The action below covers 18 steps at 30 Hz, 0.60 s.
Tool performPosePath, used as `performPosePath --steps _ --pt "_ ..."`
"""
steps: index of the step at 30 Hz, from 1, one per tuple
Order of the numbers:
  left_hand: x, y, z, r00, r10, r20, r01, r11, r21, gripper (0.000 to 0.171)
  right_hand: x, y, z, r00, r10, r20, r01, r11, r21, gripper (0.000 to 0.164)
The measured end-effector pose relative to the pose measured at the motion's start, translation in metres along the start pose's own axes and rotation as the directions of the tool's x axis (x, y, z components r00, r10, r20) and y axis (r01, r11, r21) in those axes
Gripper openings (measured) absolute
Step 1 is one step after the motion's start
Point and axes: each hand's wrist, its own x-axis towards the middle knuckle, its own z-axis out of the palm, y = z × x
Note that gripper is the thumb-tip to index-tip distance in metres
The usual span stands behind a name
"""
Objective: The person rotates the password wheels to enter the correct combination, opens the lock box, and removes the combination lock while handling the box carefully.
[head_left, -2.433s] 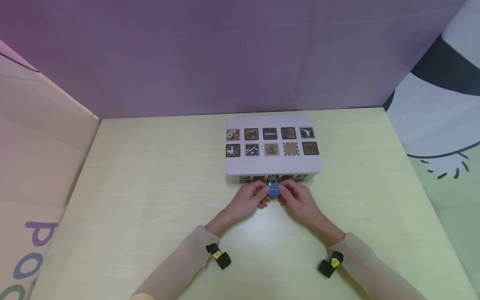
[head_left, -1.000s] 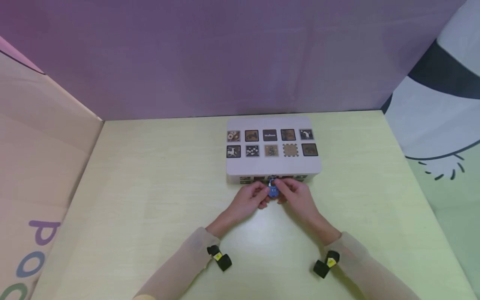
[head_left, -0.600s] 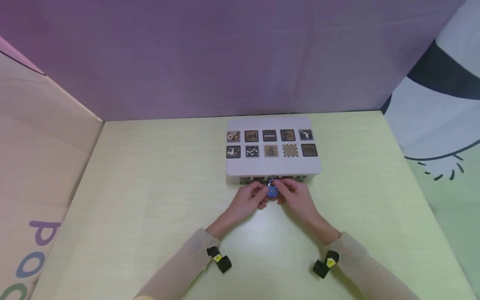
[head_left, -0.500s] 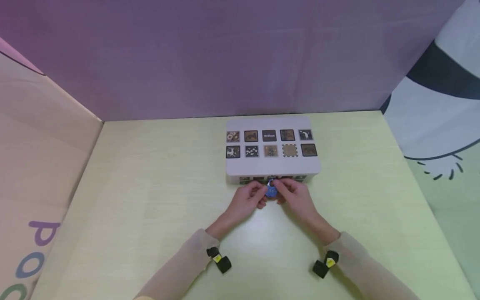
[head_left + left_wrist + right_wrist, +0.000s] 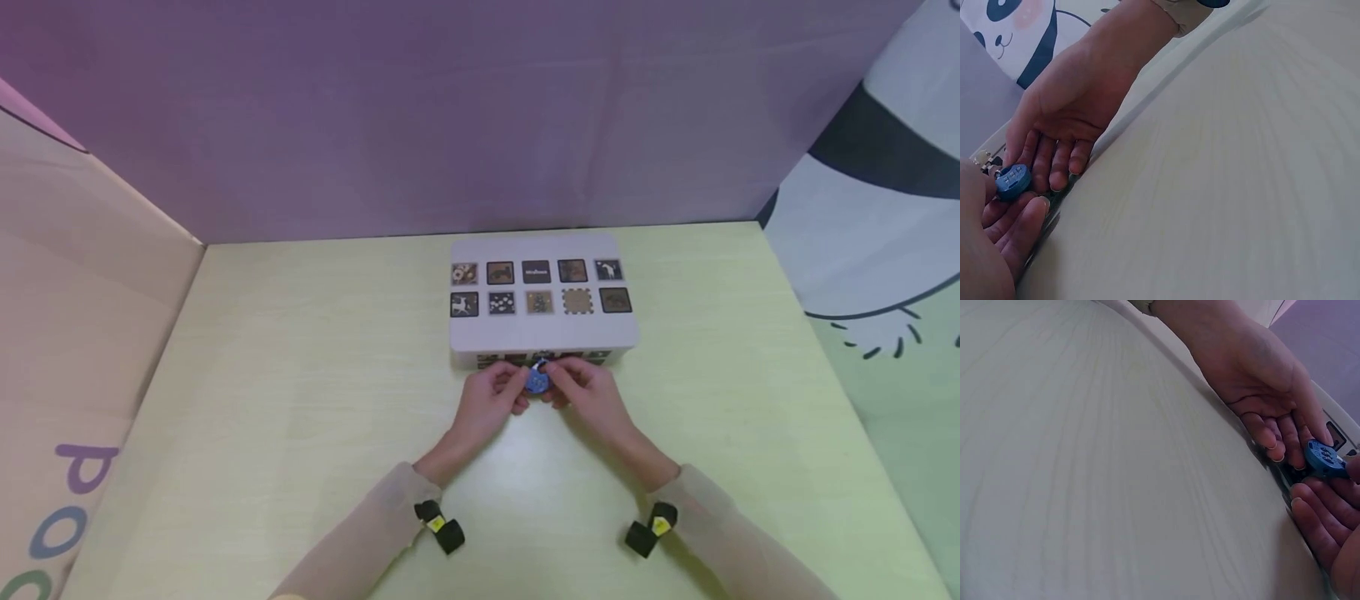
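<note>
A small blue combination padlock (image 5: 537, 381) hangs at the front of a white box (image 5: 542, 335) printed with square pictures. Number wheels show on its face in the left wrist view. My left hand (image 5: 483, 406) pinches the left edge of the lock body between thumb and fingers. From the right, my right hand (image 5: 597, 406) pinches the lock near its shackle, thumb on top. The lock leans to one side, its shackle up by the box's metal clasp (image 5: 985, 160). The right fingertips partly cover the shackle.
The box stands on a pale wooden table (image 5: 315, 358), near its back edge. Behind rises a purple backdrop (image 5: 420, 117), with printed panels at left and right. Black wrist cameras (image 5: 439, 527) sit on both sleeves.
My right thumb has moved from the lock body's right side up to near the shackle. The lock has shifted slightly left and tilted, with my left hand moving along.
</note>
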Motion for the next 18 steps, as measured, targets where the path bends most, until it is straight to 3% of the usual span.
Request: performPosePath --steps 4,8,13,18 --pt "-0.002 0.001 0.001 0.999 0.005 -0.033 -0.005 1.000 -0.014 0.024 0.000 -0.001 0.000 1.000 -0.001 0.001 0.001 1.000 0.001 0.027" --pt "-0.006 0.001 0.001 0.995 0.087 -0.048 -0.084 0.995 0.062 0.022 0.000 -0.001 0.001 1.000 0.002 0.001 -0.002 1.000 0.007 0.026" --pt "-0.010 0.005 0.002 0.979 0.204 -0.029 -0.194 0.961 0.198 0.029 0.000 0.001 0.001 1.000 -0.004 0.004 0.004 1.000 0.015 0.025" --pt "-0.013 0.008 0.002 0.973 0.232 0.004 -0.223 0.929 0.293 0.042 0.000 0.002 0.002 1.000 -0.023 -0.003 0.023 1.000 0.021 0.024"
